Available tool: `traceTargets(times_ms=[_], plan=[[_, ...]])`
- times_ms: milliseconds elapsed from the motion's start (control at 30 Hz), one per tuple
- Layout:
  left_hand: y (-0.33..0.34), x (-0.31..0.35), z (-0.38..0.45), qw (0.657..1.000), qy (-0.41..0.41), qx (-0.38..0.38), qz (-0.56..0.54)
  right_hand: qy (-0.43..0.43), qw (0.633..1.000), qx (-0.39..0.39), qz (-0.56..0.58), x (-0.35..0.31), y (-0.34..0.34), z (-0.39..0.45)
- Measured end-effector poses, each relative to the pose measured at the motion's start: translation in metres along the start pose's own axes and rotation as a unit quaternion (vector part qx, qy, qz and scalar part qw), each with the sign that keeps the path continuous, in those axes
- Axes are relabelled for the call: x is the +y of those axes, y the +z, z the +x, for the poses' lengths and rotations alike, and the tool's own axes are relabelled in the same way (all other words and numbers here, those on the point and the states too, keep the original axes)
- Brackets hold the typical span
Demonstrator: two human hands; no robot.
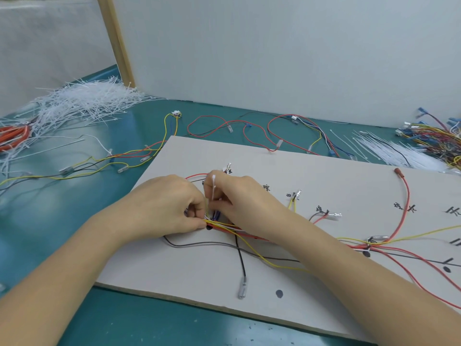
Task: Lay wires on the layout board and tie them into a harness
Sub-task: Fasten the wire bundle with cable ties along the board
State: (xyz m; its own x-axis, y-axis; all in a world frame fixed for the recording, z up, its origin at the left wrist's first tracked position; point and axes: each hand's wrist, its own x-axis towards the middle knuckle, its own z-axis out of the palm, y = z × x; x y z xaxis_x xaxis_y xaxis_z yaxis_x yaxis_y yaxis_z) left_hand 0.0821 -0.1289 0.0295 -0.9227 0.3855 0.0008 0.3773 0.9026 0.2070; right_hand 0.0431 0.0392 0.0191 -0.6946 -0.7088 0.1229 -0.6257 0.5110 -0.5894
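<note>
1. I am tying, not laying: my left hand (172, 203) pinches the wire bundle (224, 224) against the layout board (287, 168), fingers curled on it near the board's left end.
2. My right hand (239, 198) pinches a white cable tie (214, 187), its tail standing upright between both hands, just over the bundle.
3. Next, I judge, the tail must go through its head and be pulled snug; whether it is already threaded I cannot tell.
4. The board lies on a teal bench (62, 208). Loose wires (249, 128) trail beyond it, a heap of white ties (82, 103) sits far left, and pale partition walls (274, 51) stand behind.
</note>
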Motion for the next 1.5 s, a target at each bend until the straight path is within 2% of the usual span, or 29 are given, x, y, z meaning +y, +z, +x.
traceTargets(times_ms=[67,233,367,567,667,867,1000,1100,1333,1433,1500], plan=[[0.000,0.000,0.000,1.000,0.003,0.003,0.002,0.004,1.000,-0.023,0.014,-0.001,0.000,-0.001],[0.002,-0.002,0.001,1.000,0.010,0.010,-0.008,0.016,1.000,-0.009,0.015,-0.002,0.000,-0.001],[0.000,-0.002,0.000,0.999,0.007,0.006,-0.045,0.002,0.999,-0.029,0.023,0.000,-0.005,-0.001],[0.001,0.001,0.001,0.999,-0.016,-0.008,-0.052,-0.002,0.999,0.035,0.028,0.004,-0.005,0.000],[-0.001,0.004,0.001,0.999,-0.014,-0.018,-0.026,-0.009,0.999,0.018,0.025,0.003,-0.004,0.000],[0.005,0.015,-0.005,0.998,0.022,0.016,0.053,-0.002,0.999,-0.016,0.040,0.002,-0.002,-0.001],[0.005,0.014,-0.021,0.983,0.149,0.057,0.085,0.012,0.995,-0.041,0.089,0.005,-0.005,-0.001],[0.008,0.011,-0.026,0.973,0.194,0.053,0.115,0.016,0.989,-0.036,0.145,0.010,-0.008,0.001],[0.019,0.013,-0.024,0.962,0.199,0.088,0.167,0.033,0.969,0.006,0.246,0.019,-0.007,0.004],[0.022,0.017,-0.023,0.972,0.164,0.114,0.120,0.035,0.970,-0.004,0.240,0.019,-0.007,0.003],[0.021,0.020,-0.023,0.987,0.102,0.122,-0.001,0.027,0.978,-0.014,0.205,0.018,-0.008,0.002]])
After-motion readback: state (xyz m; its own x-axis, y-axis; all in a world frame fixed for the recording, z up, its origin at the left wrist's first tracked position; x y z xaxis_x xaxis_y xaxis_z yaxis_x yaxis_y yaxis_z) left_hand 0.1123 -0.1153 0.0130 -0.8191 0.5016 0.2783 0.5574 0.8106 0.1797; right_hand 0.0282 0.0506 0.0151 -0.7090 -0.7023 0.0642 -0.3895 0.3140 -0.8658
